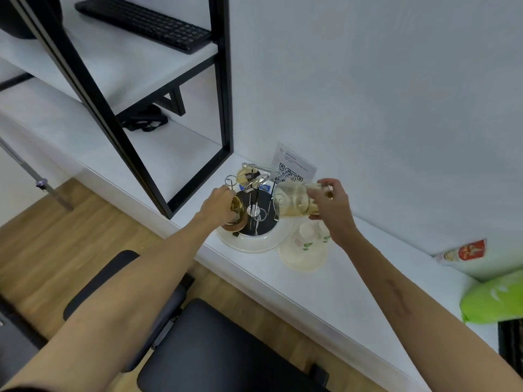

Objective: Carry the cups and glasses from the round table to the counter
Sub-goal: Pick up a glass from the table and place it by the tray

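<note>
My left hand (218, 203) grips a gold-rimmed glass (236, 215) at the left edge of a wire cup rack (256, 210), which stands on a round clear tray (254, 246) on the white counter (311, 281). My right hand (331, 206) holds a clear glass (294, 200), tilted on its side above the rack's right edge. Another glass (249, 175) hangs at the back of the rack. A white cup with green leaves (307, 236) sits upside down on a cream saucer (302, 260) just below my right hand.
A QR-code sign (293, 166) stands behind the rack against the wall. A black-framed shelf (223, 108) with a keyboard (144, 22) rises to the left. A red snack packet (461, 253) and a green bag (493, 299) lie at the counter's right. A black chair (215, 349) is below me.
</note>
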